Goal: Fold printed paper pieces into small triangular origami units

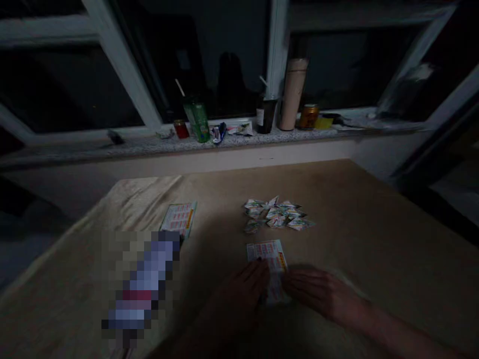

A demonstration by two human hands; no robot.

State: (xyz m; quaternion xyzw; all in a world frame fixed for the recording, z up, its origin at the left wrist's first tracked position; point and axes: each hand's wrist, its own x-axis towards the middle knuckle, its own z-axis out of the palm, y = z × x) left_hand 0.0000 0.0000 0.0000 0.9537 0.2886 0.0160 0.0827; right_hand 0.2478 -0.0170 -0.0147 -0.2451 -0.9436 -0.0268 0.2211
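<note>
A printed paper sheet lies on the cloth-covered table in front of me. My left hand rests on its left side, fingers stretched out over the print. At the sheet's right edge lies my right hand, fingers extended and held flat; its fingertips touch or nearly touch the paper. Neither hand shows anything gripped. Just beyond the sheet sits a cluster of several small folded paper pieces, pointed in shape. The lower part of the sheet is partly covered by the hands and in dim light.
More printed sheets lie to the left, beside a pixelated oblong object. On the windowsill stand a green cup, a red jar, a dark cup with a straw, a tall pink tumbler and an orange can.
</note>
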